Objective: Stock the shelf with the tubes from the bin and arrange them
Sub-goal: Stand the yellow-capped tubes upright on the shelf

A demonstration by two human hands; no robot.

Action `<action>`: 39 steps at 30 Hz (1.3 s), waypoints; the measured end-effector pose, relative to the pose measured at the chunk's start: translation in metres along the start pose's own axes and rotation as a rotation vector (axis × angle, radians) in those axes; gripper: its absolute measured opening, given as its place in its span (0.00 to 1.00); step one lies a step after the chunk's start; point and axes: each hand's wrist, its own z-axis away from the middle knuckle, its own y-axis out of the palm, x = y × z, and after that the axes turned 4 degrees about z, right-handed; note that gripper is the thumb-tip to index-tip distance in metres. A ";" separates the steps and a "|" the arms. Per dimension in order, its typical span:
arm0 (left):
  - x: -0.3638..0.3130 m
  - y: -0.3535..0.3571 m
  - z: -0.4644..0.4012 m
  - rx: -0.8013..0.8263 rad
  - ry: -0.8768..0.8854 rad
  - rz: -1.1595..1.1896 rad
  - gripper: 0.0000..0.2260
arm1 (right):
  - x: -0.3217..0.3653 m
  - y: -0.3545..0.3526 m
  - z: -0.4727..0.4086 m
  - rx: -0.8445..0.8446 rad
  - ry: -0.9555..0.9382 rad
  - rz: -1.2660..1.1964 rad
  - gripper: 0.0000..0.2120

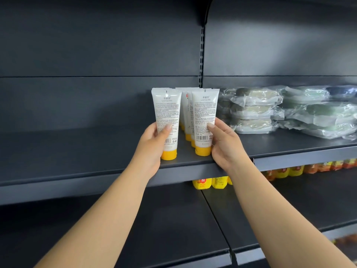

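Both bare arms reach forward and up, forearms converging toward the middle. The left hand [152, 144] curls round a tube [167, 120], thumb across its front. The right hand [225, 141] grips another tube [204, 120] (thumb on the label, fingers hidden behind)

White tubes [167, 115] showing grey print and yellow caps, dark grey shelf [77, 147], clear-wrapped green packs [255, 111], yellow-orange bottles [218, 182] showing beneath.

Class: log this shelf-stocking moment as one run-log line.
left hand: holds front-left tube | right hand: holds front-right tube | both upright, caps down on shelf
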 end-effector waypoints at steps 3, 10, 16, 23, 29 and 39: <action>-0.004 0.001 0.004 0.019 -0.050 0.016 0.15 | 0.003 0.000 0.002 -0.022 0.012 0.049 0.13; -0.027 -0.008 0.050 -0.146 -0.005 -0.218 0.19 | 0.028 0.000 0.052 -0.313 -0.033 0.481 0.19; -0.043 -0.020 0.133 -0.301 0.235 -0.861 0.20 | 0.048 0.003 0.131 -0.213 -0.231 1.103 0.18; -0.048 -0.034 0.261 -0.250 0.309 -1.357 0.17 | 0.051 0.008 0.239 -0.016 -0.387 1.407 0.19; -0.048 -0.062 0.346 -0.274 0.308 -1.429 0.14 | 0.041 0.032 0.303 0.085 -0.376 1.419 0.17; -0.032 -0.173 0.443 -0.255 0.135 -1.507 0.13 | -0.043 0.109 0.401 0.250 -0.205 1.435 0.16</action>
